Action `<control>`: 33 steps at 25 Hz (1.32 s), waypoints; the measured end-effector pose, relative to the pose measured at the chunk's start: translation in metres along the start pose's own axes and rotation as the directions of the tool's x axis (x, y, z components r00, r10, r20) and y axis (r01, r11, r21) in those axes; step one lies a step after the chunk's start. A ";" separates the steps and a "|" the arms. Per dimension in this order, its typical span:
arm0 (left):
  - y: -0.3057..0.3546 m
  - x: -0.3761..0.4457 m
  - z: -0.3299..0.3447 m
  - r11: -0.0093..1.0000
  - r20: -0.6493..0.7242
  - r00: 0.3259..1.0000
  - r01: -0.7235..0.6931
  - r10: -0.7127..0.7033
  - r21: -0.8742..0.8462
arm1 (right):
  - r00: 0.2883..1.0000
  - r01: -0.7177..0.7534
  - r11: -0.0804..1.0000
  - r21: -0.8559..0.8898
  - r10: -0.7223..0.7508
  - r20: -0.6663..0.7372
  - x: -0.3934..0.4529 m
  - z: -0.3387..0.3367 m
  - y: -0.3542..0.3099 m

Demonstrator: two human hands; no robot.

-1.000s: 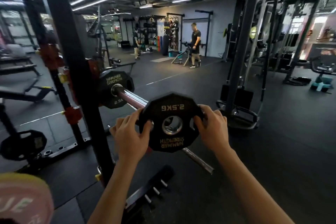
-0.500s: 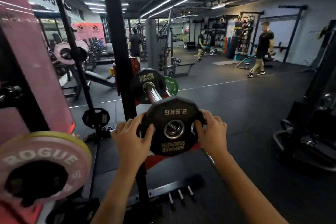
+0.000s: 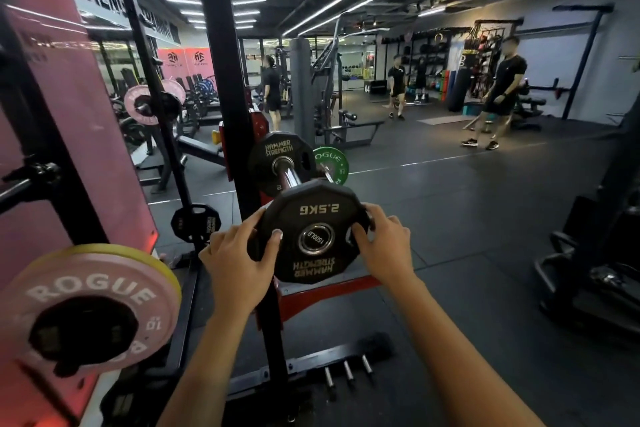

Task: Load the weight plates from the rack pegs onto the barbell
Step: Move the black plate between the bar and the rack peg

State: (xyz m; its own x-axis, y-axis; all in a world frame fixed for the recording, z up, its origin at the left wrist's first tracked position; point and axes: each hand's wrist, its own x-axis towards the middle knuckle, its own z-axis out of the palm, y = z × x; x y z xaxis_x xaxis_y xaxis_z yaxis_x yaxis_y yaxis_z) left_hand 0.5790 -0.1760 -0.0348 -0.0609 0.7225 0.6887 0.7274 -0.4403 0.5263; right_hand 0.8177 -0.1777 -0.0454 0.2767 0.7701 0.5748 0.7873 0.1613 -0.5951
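A black 2.5 kg Hammer Strength plate (image 3: 313, 215) is held upright between my left hand (image 3: 239, 258) and my right hand (image 3: 384, 246), one on each rim. Its hole shows the end cap of the barbell sleeve (image 3: 290, 177), so the plate sits at the sleeve's tip. Farther along the sleeve rests another black Hammer Strength plate (image 3: 268, 152) against the rack upright. A small black plate (image 3: 196, 227) hangs on a low rack peg to the left.
A black rack upright (image 3: 225, 80) stands just left of the barbell. A pink and yellow Rogue plate (image 3: 100, 284) hangs close at lower left; a green Rogue plate (image 3: 330, 163) sits behind. Short storage pegs (image 3: 346, 371) stick up from the base. People stand across the floor.
My view has swung left, bringing the rack and Rogue plates into sight. The plate in my hands has come onto the sleeve's end, with the end cap now showing in its hole.
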 end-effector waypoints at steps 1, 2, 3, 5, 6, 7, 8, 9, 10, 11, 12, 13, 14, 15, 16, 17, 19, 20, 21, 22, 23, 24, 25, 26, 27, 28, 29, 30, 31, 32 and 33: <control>0.003 -0.003 -0.002 1.000 -0.007 1.000 0.005 -0.005 -0.005 | 1.000 0.015 1.000 0.014 -0.015 0.013 -0.001 -0.003 0.001; 0.006 -0.006 -0.003 1.000 -0.009 1.000 0.015 -0.015 -0.011 | 0.999 0.025 0.999 0.030 -0.026 0.026 -0.003 -0.006 0.001; 0.009 -0.007 -0.004 0.999 -0.011 0.999 0.031 -0.031 -0.010 | 0.999 0.034 0.998 0.046 -0.035 0.037 -0.004 -0.009 0.000; 0.013 -0.009 -0.004 0.998 -0.024 0.997 0.068 -0.068 0.011 | 0.998 0.045 0.997 0.069 -0.048 0.039 -0.006 -0.012 -0.001; 0.014 -0.010 -0.004 0.996 -0.031 0.996 0.083 -0.082 0.023 | 0.998 0.041 0.996 0.073 -0.044 0.038 -0.005 -0.013 -0.001; 0.015 -0.010 -0.003 0.995 -0.037 0.995 0.094 -0.093 0.033 | 0.999 0.028 0.997 0.071 -0.031 0.042 -0.005 -0.015 -0.001; 0.016 -0.011 -0.003 0.994 -0.042 0.994 0.105 -0.103 0.040 | 0.999 0.015 0.998 0.066 -0.018 0.048 -0.004 -0.016 -0.001; 0.017 -0.011 -0.003 0.992 -0.051 0.992 0.115 -0.113 0.045 | 0.999 0.005 0.998 0.066 -0.009 0.053 -0.003 -0.017 0.000; 0.017 -0.012 -0.003 0.991 -0.057 0.991 0.127 -0.124 0.045 | 0.998 0.002 0.997 0.076 -0.006 0.054 -0.002 -0.017 0.000; 0.017 -0.012 -0.002 0.989 -0.059 0.989 0.139 -0.136 0.043 | 0.998 0.004 0.996 0.092 -0.009 0.055 0.000 -0.017 0.000; 0.016 -0.012 -0.002 0.988 -0.054 0.988 0.148 -0.145 0.045 | 0.998 0.008 0.994 0.110 -0.015 0.057 0.002 -0.016 0.000; 0.014 -0.012 0.000 0.987 -0.048 0.988 0.150 -0.147 0.056 | 0.998 0.012 0.991 0.130 -0.020 0.062 0.004 -0.014 0.001; 0.011 -0.011 0.002 0.986 -0.038 0.988 0.152 -0.149 0.070 | 0.997 0.010 0.988 0.153 -0.021 0.071 0.007 -0.011 0.002; 0.008 -0.010 0.003 0.984 -0.026 0.987 0.160 -0.159 0.076 | 0.996 0.003 0.984 0.178 -0.018 0.084 0.010 -0.008 0.004; 0.004 -0.008 0.005 0.983 -0.016 0.985 0.173 -0.172 0.067 | 0.995 -0.008 0.980 0.200 -0.012 0.095 0.013 -0.004 0.005; 0.001 -0.005 0.007 0.982 -0.016 0.984 0.181 -0.180 0.052 | 0.995 -0.014 0.977 0.212 -0.007 0.101 0.016 -0.001 0.007; -0.007 0.005 0.016 0.982 -0.034 0.982 0.186 -0.184 0.044 | 0.995 -0.015 0.977 0.211 -0.005 0.096 0.027 0.008 0.009; -0.010 0.010 0.022 0.981 -0.043 0.981 0.190 -0.188 0.044 | 0.996 -0.017 0.978 0.210 -0.002 0.090 0.032 0.013 0.011; -0.014 0.017 0.027 0.980 -0.053 0.980 0.194 -0.192 0.039 | 0.996 -0.023 0.977 0.212 0.004 0.088 0.039 0.018 0.012; -0.018 0.023 0.034 0.980 -0.066 0.979 0.197 -0.195 0.032 | 0.996 -0.029 0.977 0.211 0.010 0.092 0.046 0.024 0.013; -0.023 0.030 0.040 0.980 -0.080 0.977 0.199 -0.196 0.028 | 0.995 -0.031 0.978 0.205 0.011 0.099 0.053 0.029 0.014; -0.027 0.037 0.047 0.980 -0.093 0.977 0.196 -0.193 0.024 | 0.994 -0.030 0.979 0.201 0.009 0.105 0.061 0.035 0.016; -0.032 0.042 0.053 0.982 -0.103 0.977 0.189 -0.186 0.020 | 0.994 -0.028 0.979 0.200 0.005 0.110 0.069 0.041 0.019; -0.038 0.049 0.060 0.983 -0.111 0.977 0.185 -0.182 0.015 | 0.993 -0.028 0.979 0.200 0.004 0.119 0.079 0.049 0.022; -0.045 0.057 0.068 0.982 -0.116 0.976 0.189 -0.187 0.008 | 0.992 -0.031 0.980 0.199 0.005 0.128 0.088 0.057 0.025; -0.051 0.067 0.076 0.980 -0.117 0.973 0.201 -0.200 -0.003 | 0.991 -0.032 0.980 0.196 0.005 0.135 0.099 0.067 0.028; -0.058 0.077 0.084 0.976 -0.114 0.969 0.219 -0.219 -0.020 | 0.990 -0.031 0.981 0.191 0.004 0.141 0.111 0.076 0.030; -0.065 0.088 0.093 0.971 -0.111 0.964 0.237 -0.240 -0.043 | 0.990 -0.029 0.982 0.188 0.002 0.145 0.123 0.086 0.033; -0.073 0.098 0.101 0.966 -0.110 0.960 0.250 -0.256 -0.065 | 0.990 -0.024 0.982 0.188 -0.004 0.144 0.136 0.096 0.035; -0.080 0.109 0.110 0.964 -0.110 0.959 0.254 -0.262 -0.082 | 0.990 -0.015 0.982 0.188 -0.012 0.139 0.148 0.105 0.038; -0.087 0.118 0.118 0.962 -0.108 0.958 0.256 -0.266 -0.092 | 0.991 -0.004 0.983 0.184 -0.021 0.132 0.160 0.113 0.040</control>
State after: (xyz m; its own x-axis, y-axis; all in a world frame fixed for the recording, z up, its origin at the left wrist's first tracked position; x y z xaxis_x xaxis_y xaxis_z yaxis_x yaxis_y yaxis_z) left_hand 0.5889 0.0101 -0.0584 -0.3256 0.7514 0.5739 0.6217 -0.2872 0.7287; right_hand 0.8314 0.0212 -0.0405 0.1845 0.8414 0.5080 0.6713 0.2696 -0.6904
